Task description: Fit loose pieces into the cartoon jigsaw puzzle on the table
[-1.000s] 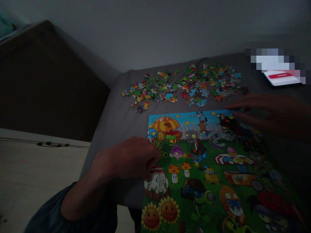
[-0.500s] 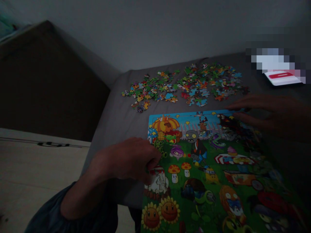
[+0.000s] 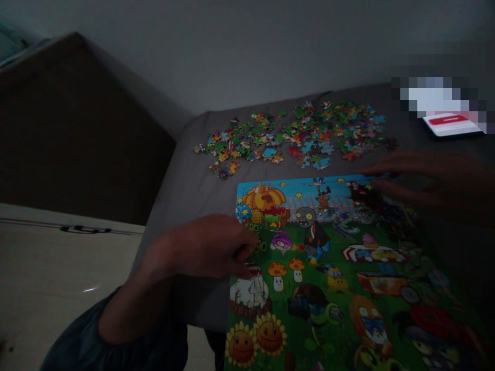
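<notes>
A jigsaw board printed with cartoon plants, zombies and sunflowers lies on the grey padded surface. Over its left edge is my left hand, with the fingers curled and the thumb close to the index finger. Whatever may be between those fingertips is hidden. At the board's far right corner rests my right hand, fingers stretched out and the thumb apart from them. Beyond the board, loose puzzle pieces are spread in a wide heap, many overlapping.
A phone with a lit screen, partly pixelated, lies at the right back. Behind the grey surface rises a pale wall. On the left stands a dark panel above a light floor. The scene is dim.
My left hand has shifted slightly up along the board's left edge, and its thumb has drawn up toward the index finger. My right hand and the board look unmoved.
</notes>
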`<state>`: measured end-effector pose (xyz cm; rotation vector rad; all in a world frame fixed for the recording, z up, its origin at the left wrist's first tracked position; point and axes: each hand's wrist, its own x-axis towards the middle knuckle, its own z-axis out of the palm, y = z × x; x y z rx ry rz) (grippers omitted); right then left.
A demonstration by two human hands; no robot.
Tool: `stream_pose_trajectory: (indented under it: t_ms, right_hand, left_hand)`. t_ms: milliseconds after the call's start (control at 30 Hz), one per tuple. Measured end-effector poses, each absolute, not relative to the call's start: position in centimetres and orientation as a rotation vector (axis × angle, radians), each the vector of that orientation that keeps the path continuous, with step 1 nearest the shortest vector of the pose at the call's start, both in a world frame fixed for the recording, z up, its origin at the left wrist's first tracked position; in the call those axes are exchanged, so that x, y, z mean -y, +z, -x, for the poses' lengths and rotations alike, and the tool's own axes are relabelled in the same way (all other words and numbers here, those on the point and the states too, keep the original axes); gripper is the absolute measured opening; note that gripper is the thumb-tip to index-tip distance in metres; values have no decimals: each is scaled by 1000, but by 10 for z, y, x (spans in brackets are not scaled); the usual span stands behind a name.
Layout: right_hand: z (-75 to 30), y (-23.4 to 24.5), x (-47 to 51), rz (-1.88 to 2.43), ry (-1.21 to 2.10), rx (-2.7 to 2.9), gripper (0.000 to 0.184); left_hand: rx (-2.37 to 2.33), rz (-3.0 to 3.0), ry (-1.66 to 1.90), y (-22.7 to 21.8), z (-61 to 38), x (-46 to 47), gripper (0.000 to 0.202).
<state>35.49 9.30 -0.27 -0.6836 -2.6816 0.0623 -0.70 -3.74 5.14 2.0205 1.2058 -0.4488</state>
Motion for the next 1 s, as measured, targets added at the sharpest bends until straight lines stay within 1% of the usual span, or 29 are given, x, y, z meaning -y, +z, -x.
stream_pose_trajectory:
  t_ms: [100,233,433,600,1000]
  right_hand:
    - [-355,-2,-93,686,55,2681,44]
    - [-355,-2,-93,690,84,2674,42]
    - [-355,-3,-93,656,74,2651,41]
    - [-355,-4,-93,678,84,2631,40]
    - [-351,-1,-93,608,77,2640,26]
  left_hand:
    - [-1287,-2020,-388,53,13,32,30]
    - [-1359,-2003,-362,49,16,27,33]
    - [-1397,-1995,-404,41,18,27,35]
    - [-1437,-1938,-442,39,22,27,34]
    - [-1447,-1929,-444,38,28,26,28]
